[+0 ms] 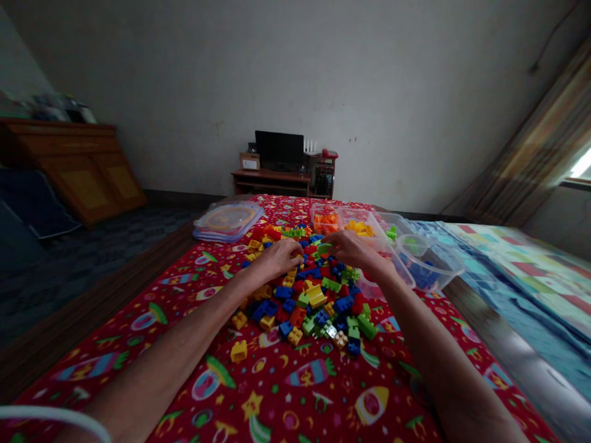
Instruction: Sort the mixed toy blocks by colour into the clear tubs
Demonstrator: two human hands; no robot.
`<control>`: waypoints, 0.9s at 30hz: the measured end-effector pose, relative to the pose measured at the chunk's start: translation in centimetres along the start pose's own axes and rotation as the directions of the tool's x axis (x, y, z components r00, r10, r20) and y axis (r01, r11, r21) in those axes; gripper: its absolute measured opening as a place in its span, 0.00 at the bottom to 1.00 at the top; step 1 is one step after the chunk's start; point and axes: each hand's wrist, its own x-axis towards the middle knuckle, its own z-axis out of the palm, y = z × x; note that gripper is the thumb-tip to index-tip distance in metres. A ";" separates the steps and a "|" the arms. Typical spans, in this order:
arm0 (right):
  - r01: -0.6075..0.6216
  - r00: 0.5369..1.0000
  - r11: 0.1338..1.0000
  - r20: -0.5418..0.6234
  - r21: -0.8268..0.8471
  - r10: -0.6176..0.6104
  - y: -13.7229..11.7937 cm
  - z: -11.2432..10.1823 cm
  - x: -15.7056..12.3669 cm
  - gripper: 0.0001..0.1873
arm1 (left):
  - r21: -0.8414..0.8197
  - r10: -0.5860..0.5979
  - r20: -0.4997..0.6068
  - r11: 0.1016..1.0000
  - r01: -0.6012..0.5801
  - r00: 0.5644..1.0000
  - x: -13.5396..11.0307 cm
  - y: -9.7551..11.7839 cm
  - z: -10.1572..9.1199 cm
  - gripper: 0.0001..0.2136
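Note:
A heap of small plastic building bricks (pixel 307 295) in red, blue, yellow, green and orange lies on a red cloth printed with rockets (pixel 286 387). My left hand (pixel 279 255) rests palm down on the far part of the heap, fingers curled among the bricks. My right hand (pixel 348 246) reaches in beside it and pinches a green brick (pixel 324 248) between thumb and fingers. A single yellow brick (pixel 239 351) sits apart, nearer to me.
Clear plastic tubs stand behind the heap: one with orange bricks (pixel 325 220), one with yellow (pixel 360 226), one with green (pixel 392 232), one with blue (pixel 427 264). Stacked lids (pixel 228 220) lie at the back left. A striped mat (pixel 517 271) lies to the right.

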 end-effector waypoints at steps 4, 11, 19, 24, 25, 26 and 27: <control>-0.070 0.996 0.996 -0.064 -0.047 0.067 1.7 -1.5 -0.1 0.16 | -0.005 0.005 -0.024 1.000 -0.005 1.000 0.0 -0.6 0.5 0.09; -0.543 0.787 0.829 -0.425 -0.132 0.448 8.5 -5.2 -0.4 0.19 | -0.001 0.045 -0.048 0.999 -0.045 0.998 0.1 -1.1 0.8 0.09; -0.432 0.832 0.897 -0.425 -0.096 0.355 8.0 -2.7 0.6 0.19 | 0.021 0.041 -0.010 0.999 -0.041 0.999 0.2 -0.8 0.8 0.11; -0.119 0.989 0.992 -0.090 -0.048 0.115 1.6 0.7 0.7 0.12 | 0.014 0.080 -0.026 0.997 -0.079 0.996 0.1 -1.1 0.7 0.09; -0.106 0.992 0.993 -0.079 -0.051 0.102 0.7 1.0 0.5 0.12 | 0.028 0.102 -0.045 0.994 -0.101 0.994 0.1 -1.0 0.5 0.09; -0.103 0.992 0.993 -0.085 -0.056 0.098 0.1 1.1 0.3 0.11 | 0.044 0.133 -0.071 0.991 -0.130 0.989 0.2 -0.8 0.3 0.08; -0.102 0.991 0.993 -0.098 -0.060 0.096 -0.3 1.0 0.1 0.11 | 0.056 0.169 -0.098 0.985 -0.164 0.981 0.2 -0.4 0.1 0.08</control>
